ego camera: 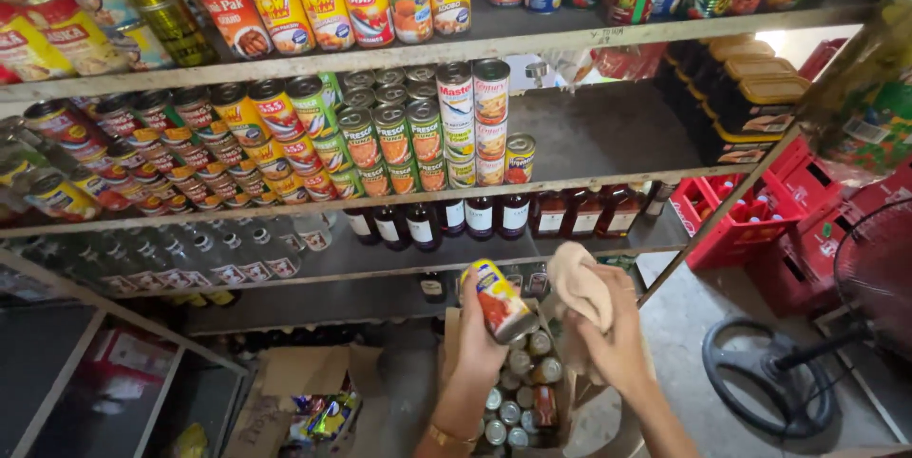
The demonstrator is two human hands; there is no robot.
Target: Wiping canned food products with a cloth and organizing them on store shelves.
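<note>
Shelves of grey metal [589, 140] fill the view, stocked tier upon tier, and right at the bottom centre the action sits. The tin can [498, 300], yellow and red on its label, is tilted with its silver top toward eleven o'clock, held up in front of the lower shelf. The left hand [475, 339] has its grip clamped around the can's lower half, fingers wrapped from behind, a gold bracelet [448, 438] on the wrist. At three o'clock of the can, just beside it, the right hand [617, 339] has its grip closed on a beige cloth [578, 285], the cloth bunched and rising above the knuckles, its edge close to the can; whether it touches cannot be told.

Below both hands, at six o'clock, an open cardboard box [579, 410] holds more cans [518, 391] seen top-down, silver lids packed close. At eight o'clock a second carton [304, 372] lies open with bright packets inside. Up at twelve o'clock dark bottles [480, 218] stand in a row on the shelf, and above them stacked cans [399, 135] in green, red and yellow. Clear bottles [204, 254] run off toward nine o'clock. Out at three o'clock, red crates [750, 220] sit on the floor, and a black fan [879, 273] on its round base stands at four o'clock.
</note>
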